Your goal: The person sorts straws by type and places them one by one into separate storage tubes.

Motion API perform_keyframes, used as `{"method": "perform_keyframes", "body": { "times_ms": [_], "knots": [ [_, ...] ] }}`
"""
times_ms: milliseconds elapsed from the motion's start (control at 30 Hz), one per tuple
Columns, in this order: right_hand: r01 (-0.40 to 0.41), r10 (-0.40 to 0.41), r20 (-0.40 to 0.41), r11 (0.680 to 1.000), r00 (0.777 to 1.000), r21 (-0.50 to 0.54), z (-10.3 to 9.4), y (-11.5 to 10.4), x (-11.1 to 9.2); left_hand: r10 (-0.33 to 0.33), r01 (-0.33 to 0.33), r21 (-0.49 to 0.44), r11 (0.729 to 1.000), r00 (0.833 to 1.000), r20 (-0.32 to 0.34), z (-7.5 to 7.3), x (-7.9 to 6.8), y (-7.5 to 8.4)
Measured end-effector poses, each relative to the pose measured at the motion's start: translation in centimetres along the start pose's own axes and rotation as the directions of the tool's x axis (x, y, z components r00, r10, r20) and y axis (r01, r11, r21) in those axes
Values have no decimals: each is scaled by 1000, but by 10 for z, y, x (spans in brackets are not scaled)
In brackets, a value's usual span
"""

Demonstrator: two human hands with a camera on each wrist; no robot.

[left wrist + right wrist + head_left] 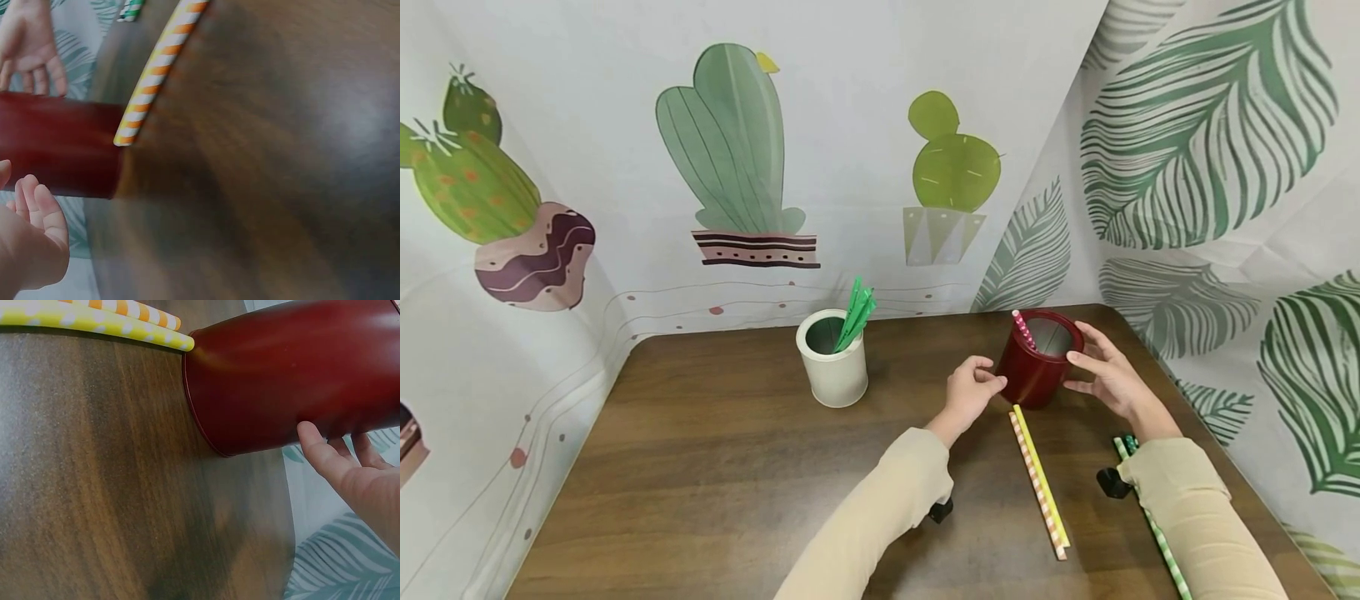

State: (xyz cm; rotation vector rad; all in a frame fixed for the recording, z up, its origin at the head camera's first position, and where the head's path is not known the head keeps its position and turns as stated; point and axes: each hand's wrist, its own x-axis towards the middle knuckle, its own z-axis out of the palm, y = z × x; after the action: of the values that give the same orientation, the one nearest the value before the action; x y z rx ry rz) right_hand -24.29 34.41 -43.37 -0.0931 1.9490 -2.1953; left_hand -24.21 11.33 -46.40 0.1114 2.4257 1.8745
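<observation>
Upright near the back right of the table stands a dark red can (1033, 377), with one pink dotted straw (1024, 330) leaning inside it. My left hand (968, 393) is at the can's left side, fingers loosely bent by its wall; whether they touch cannot be told. On the opposite side my right hand (1108, 372) has its fingers spread, the fingertips close against the wall (306, 375). In front of the can lie a yellow dotted straw (1043, 479) and an orange-striped straw (1032, 467), side by side, their far ends near its base.
A cream can (837, 379) holding several green straws (855, 318) stands left of the red one. Green-striped straws (1165, 537) lie partly under my right forearm. Behind the wooden table (700, 467) hangs a cloth printed with cacti and leaves.
</observation>
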Motion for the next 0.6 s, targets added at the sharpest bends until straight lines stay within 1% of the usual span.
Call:
{"method": "perform_keyframes", "body": {
  "times_ms": [133,200,333,600],
  "knots": [
    [-4,4,-2,1000,1000,-16,1,-1,0,11,-13,73,997,1000,25,5,-8,-10],
    [-4,4,-2,1000,1000,-18,1,-1,0,18,-22,120,992,999,36,8,-12,-15],
    [-5,5,0,1000,1000,-16,1,-1,0,31,-41,182,982,998,54,14,-20,-22],
    [-1,1,-2,1000,1000,-14,1,-1,0,43,-64,317,946,996,73,25,-32,-34]
  ]
}}
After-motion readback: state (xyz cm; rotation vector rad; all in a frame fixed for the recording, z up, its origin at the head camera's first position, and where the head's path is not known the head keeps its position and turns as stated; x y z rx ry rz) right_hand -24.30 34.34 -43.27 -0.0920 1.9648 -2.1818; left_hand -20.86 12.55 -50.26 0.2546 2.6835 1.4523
